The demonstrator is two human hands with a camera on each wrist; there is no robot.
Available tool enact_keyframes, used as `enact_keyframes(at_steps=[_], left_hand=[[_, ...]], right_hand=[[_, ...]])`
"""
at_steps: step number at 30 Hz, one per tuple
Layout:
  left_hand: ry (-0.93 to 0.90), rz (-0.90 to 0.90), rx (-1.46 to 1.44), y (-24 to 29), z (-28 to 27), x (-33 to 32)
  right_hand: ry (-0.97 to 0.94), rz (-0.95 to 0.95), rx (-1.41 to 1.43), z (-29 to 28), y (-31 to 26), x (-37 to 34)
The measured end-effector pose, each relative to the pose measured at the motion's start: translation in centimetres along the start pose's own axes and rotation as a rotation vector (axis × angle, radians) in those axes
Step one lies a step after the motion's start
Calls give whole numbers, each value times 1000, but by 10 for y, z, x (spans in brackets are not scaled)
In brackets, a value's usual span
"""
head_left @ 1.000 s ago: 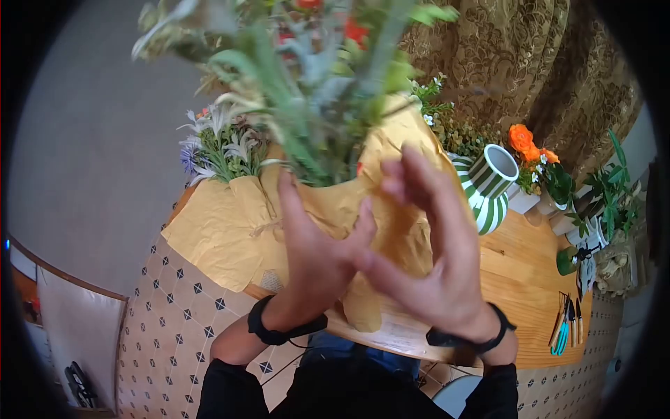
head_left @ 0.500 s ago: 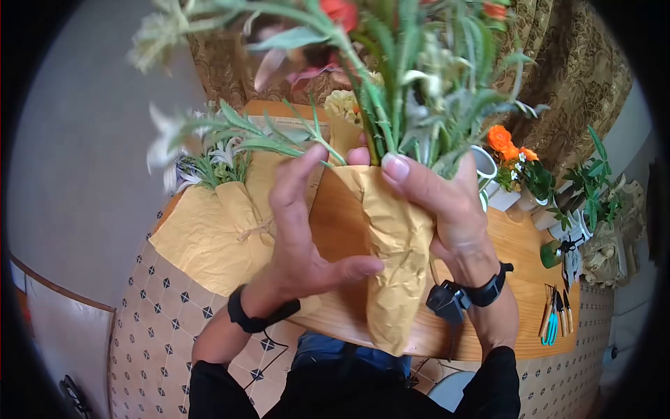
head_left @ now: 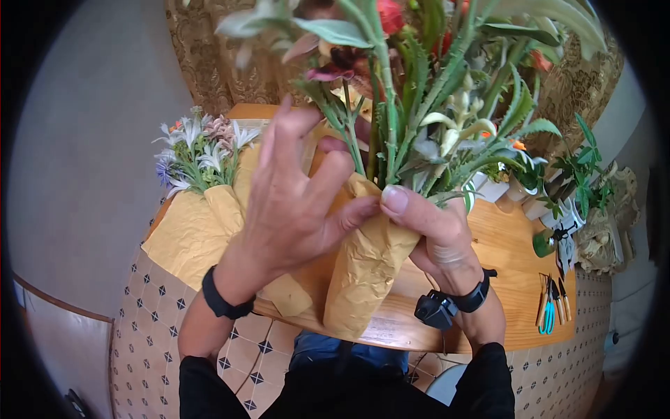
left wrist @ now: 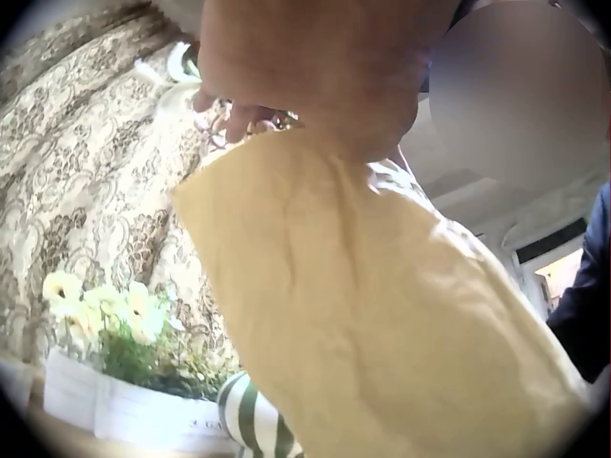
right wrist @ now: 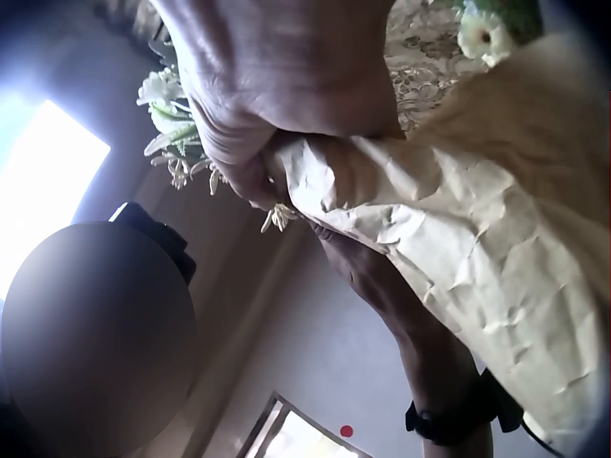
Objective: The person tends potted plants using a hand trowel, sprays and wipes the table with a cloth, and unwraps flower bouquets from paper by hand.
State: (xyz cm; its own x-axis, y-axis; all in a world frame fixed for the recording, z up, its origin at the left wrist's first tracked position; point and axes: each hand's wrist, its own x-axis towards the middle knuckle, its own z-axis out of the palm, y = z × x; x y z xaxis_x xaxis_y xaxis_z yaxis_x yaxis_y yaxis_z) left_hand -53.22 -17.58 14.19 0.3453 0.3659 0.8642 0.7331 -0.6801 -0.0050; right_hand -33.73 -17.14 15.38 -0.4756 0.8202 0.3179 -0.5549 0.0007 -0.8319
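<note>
A bouquet (head_left: 391, 105) of artificial-looking red and pink flowers and long green leaves rises from a cone of crinkled yellow-brown wrapping paper (head_left: 370, 272). My right hand (head_left: 436, 227) grips the bouquet at the paper's top edge, its thumb across the front and its other fingers hidden behind. My left hand (head_left: 286, 199) is at the left side of the stems with its fingers spread and loosely bent. Its thumb tip touches the paper's rim beside the right thumb. In the left wrist view the paper (left wrist: 353, 296) covers much of the scene under the hand.
A second wrapped bouquet (head_left: 209, 146) lies on the wooden table (head_left: 453, 293) at left. Garden tools (head_left: 555, 304) with teal scissors lie at right, near a green spray bottle (head_left: 543, 243) and potted plants (head_left: 586, 174). A green-striped vase (left wrist: 250, 415) stands behind the paper.
The left hand, earlier apart from the stems, has moved up and right so its thumb meets the rim. The right hand has taken hold of the bouquet, and the paper's lower end has swung left.
</note>
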Motion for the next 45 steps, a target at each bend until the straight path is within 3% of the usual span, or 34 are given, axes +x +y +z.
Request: enact_keyframes(at_steps=[3,7,9,11,13,15,17,19,20,28,31,32,33,35,37,39,41,43,45], left_hand=[[9,60,94,5,-12,10],[-194,0,-33,27,-41,13],[-373,-127,-92,36,-56,15],[-344,-69,-62,37,-61,15],[-361,-56,-149,37,-64,12],[-387,-149,-245,40,-70,3],[-536,-371,-351,41,-78,-4],[-570,-428,-340,37,-82,-7],[-605,-478,-339,35,-84,-9],[-548,-350,-301,17,-71,-34],[-639,-472,-281,24,-80,-34],[-644,-510,-241,27,-87,-37],[-647,-508,-253,29,-97,-38],[-628,-633,-390,32,-118,-36],[-531,-573,-404,36,-127,-39],[-439,-465,-234,40,-136,-40],[-379,-427,-275,41,-146,-59],[-467,-330,-240,46,-167,-69],[-536,-327,-376,38,-198,-97]], right_hand=[[-39,-14,78,-6,7,3],[-99,9,96,-6,-1,-2],[-6,67,18,2,-5,-6],[-193,45,16,-3,-2,-4],[-203,143,-41,-2,-7,-1],[-146,128,127,8,-12,-3],[-95,179,87,8,-7,-1],[-166,130,-26,7,3,6],[-128,286,-53,7,7,5],[-245,411,267,21,36,12],[-221,333,309,22,41,15],[-283,226,267,17,42,21],[-213,187,101,18,35,23],[-246,141,18,21,22,34],[-247,71,-104,23,13,50],[-238,-86,-273,31,11,61],[-216,-260,-604,29,7,84],[-118,-287,-597,37,-2,107],[-84,-155,-848,50,-29,122]])
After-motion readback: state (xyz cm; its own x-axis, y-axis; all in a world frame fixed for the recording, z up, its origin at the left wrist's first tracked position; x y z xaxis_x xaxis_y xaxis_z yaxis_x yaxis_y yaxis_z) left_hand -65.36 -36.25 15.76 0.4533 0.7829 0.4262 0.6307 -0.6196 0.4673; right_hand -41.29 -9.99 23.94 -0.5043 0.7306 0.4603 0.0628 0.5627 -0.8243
